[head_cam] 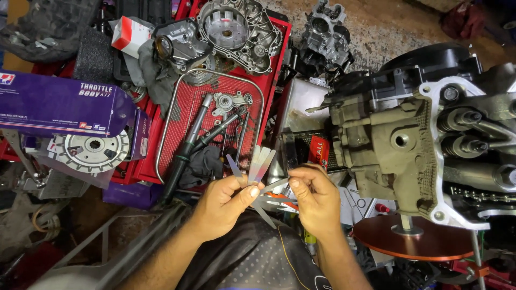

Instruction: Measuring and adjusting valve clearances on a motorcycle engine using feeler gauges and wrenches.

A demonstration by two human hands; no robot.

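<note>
A crowded workshop floor of dirt and red trays (145, 166) lies below, strewn with grey cast engine covers (239, 29), a toothed clutch plate (92, 151), a purple carton (59, 104) and a wire mesh basket (215, 107) holding rods and a dark rag. At right a grimy engine block (398, 145) sits on an orange disc stand (414, 241). The left hand (223, 204) pinches a fan of thin steel feeler blades (259, 166); the right hand (314, 196) grips what seems one blade, partly hidden.
</note>
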